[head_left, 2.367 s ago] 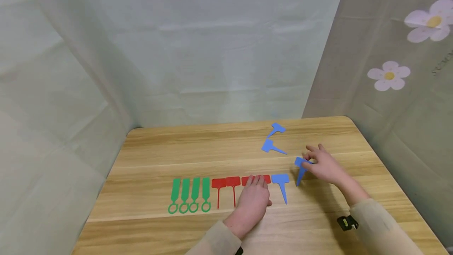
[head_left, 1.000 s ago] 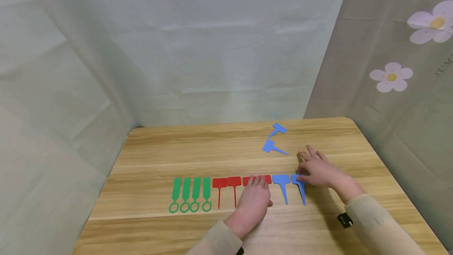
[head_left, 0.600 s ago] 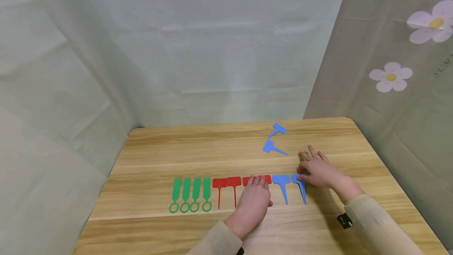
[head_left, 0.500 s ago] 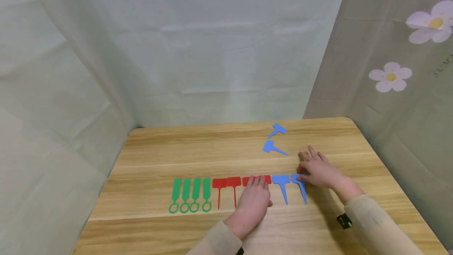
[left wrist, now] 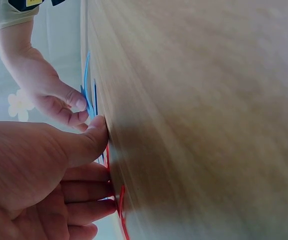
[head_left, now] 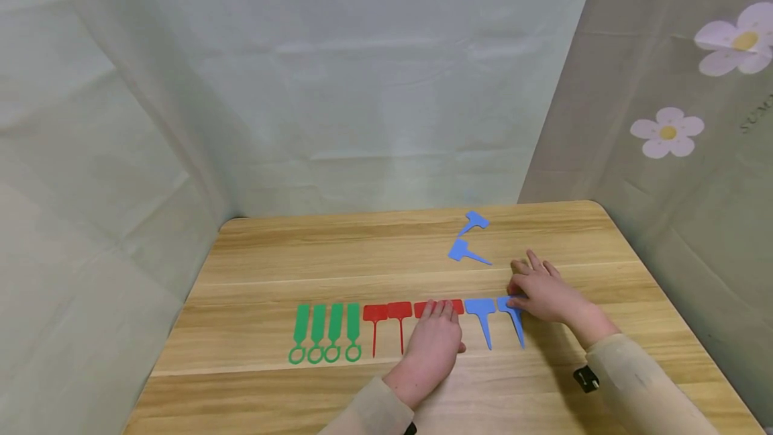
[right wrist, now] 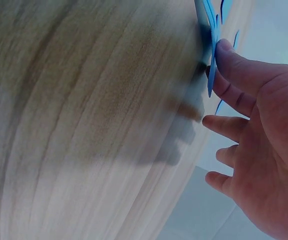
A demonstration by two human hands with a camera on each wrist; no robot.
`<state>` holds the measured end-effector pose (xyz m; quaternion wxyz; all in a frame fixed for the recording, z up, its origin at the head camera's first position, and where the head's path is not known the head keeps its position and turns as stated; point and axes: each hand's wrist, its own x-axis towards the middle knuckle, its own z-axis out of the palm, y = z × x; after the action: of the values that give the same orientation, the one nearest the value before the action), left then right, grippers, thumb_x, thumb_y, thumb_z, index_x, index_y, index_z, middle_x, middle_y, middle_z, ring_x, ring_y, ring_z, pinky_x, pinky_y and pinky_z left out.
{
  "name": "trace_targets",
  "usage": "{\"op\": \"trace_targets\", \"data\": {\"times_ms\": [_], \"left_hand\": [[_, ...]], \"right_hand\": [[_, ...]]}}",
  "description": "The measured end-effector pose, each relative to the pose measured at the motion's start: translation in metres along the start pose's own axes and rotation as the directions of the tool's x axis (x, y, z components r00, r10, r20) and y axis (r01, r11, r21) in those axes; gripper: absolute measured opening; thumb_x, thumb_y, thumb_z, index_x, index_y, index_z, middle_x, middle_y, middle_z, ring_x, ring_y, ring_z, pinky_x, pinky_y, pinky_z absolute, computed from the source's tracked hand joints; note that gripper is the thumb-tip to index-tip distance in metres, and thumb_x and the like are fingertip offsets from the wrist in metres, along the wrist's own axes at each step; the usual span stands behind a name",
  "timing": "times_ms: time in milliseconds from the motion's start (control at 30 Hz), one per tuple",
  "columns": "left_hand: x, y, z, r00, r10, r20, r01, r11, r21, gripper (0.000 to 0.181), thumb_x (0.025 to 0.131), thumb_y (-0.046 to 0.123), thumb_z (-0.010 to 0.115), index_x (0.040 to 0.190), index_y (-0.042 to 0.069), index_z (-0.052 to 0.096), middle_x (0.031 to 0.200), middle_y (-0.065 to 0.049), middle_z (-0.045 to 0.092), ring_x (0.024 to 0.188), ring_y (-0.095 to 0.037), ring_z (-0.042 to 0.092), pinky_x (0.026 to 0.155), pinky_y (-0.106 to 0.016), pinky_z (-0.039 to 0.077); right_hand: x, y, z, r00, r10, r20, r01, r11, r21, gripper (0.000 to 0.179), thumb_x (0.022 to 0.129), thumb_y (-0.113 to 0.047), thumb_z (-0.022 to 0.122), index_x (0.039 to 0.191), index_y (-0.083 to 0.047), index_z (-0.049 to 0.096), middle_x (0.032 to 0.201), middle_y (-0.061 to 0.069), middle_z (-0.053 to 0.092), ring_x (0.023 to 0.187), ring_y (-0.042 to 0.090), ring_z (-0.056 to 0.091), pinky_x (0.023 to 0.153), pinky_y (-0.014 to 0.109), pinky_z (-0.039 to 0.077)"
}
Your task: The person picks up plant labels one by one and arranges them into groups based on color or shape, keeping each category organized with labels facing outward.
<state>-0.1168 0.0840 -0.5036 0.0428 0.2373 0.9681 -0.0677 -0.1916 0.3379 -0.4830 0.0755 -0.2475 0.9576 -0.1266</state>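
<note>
My right hand pinches the head of a blue T-shaped plant label between thumb and index finger, the other fingers spread. In the right wrist view this label stands close over the wood, its stem toward me. Just left of it lies another blue plant label. My left hand rests with extended fingers on red T-shaped plant labels, hiding their stems. Further left, two more red plant labels lie uncovered, then several green plant labels with ring ends.
Two blue plant labels lie loose further back, one pointing right and one askew near the rear edge. The wooden table has cloth walls behind and on both sides.
Since the oldest frame, my right hand has brought the blue plant label down toward me, into the row beside the other blue one. Its stem has swung slightly right. My left hand stays put.
</note>
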Motion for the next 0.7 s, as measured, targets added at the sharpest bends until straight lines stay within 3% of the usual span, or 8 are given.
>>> {"op": "trace_targets", "data": {"times_ms": [700], "left_hand": [[-0.0014,0.0002,-0.0011,1.0,0.0,-0.001,0.0,1.0,0.009,0.06,0.1,0.048,0.074,0.147,0.011,0.067,0.152,-0.003,0.062,0.144,-0.02,0.055,0.124,-0.038,0.037]], "right_hand": [[0.0,-0.0012,0.0016,1.0,-0.009,-0.01,0.009,1.0,-0.008,0.019,0.096,-0.033,0.081,0.091,-0.024,0.065,0.154,0.037,0.048,0.15,0.069,0.018,0.113,0.084,0.022]]}}
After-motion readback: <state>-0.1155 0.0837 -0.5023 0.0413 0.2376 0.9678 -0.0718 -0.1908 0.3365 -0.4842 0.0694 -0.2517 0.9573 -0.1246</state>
